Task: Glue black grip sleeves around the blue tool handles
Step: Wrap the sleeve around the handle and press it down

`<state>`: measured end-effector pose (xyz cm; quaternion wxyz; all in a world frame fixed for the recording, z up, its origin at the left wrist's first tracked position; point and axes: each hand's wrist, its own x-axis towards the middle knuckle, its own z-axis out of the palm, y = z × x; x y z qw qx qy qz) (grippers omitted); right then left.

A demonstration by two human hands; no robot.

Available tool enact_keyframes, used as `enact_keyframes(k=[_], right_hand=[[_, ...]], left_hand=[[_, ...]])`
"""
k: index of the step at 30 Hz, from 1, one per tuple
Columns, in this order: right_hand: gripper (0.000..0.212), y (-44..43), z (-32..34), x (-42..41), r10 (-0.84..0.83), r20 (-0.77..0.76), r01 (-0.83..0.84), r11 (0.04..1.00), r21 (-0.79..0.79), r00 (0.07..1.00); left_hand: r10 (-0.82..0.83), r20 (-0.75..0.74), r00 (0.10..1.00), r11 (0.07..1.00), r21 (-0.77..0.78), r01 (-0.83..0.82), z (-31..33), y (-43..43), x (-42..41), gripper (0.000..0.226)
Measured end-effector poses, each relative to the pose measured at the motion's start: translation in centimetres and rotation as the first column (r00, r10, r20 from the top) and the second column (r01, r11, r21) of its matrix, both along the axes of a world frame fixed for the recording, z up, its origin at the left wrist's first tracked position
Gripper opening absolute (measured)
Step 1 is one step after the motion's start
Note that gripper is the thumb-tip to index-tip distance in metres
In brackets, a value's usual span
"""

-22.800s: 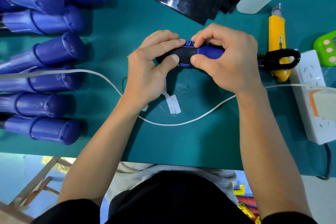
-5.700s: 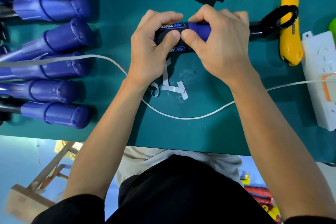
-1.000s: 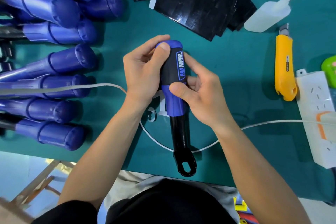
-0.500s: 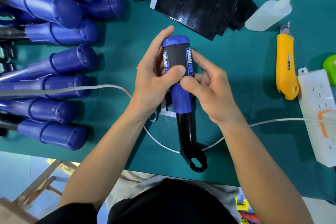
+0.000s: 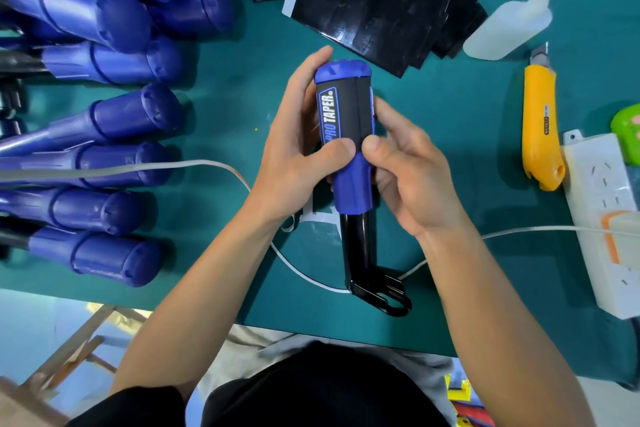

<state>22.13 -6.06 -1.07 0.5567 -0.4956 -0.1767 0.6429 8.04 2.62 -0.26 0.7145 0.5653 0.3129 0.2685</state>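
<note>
The white paper strips [image 5: 322, 217] lay mostly hidden under the blue handle [image 5: 351, 184]. Left of the handle, the spare handles [image 5: 114, 121] ran off the picture. Far right of it, a green thing [image 5: 627, 128] was cut off.

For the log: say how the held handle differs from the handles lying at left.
The held handle wears a black sleeve; the handles at left are bare blue. The left hand and right hand hold the held handle; the handles at left lie on the mat. Both are blue.
</note>
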Motion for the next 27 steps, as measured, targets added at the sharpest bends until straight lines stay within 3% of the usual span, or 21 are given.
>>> enact_keyframes(k=[3, 8, 12, 19, 27], right_hand=[[0.061, -0.1, 0.2, 0.0, -0.003, 0.017, 0.003, 1.0, -0.003, 1.0], [0.086, 0.0, 0.8, -0.4, -0.047, 0.037, 0.045, 0.998, 0.052, 0.998], [0.088, -0.1, 0.6, -0.4, -0.058, 0.029, 0.055, 0.993, 0.104, 0.998], [0.093, -0.3, 0.7, -0.3, -0.029, 0.038, 0.024, 0.993, 0.119, 0.999], [0.087, -0.3, 0.6, -0.4, -0.041, 0.228, 0.013, 0.992, 0.122, 0.973]], left_hand=[[-0.049, 0.051, 0.998, 0.998, -0.025, 0.05, -0.2, 0.2, 0.0, 0.089], [-0.139, 0.223, 0.965, 0.964, -0.192, 0.183, -0.2, 0.8, -0.4, 0.096], [-0.149, 0.29, 0.945, 0.94, -0.256, 0.227, -0.2, 0.9, -0.4, 0.098], [-0.135, 0.276, 0.952, 0.924, -0.313, 0.222, 0.2, 0.9, -0.4, 0.093], [-0.135, 0.184, 0.974, 0.928, -0.32, 0.189, 1.0, 0.9, -0.2, 0.096]])
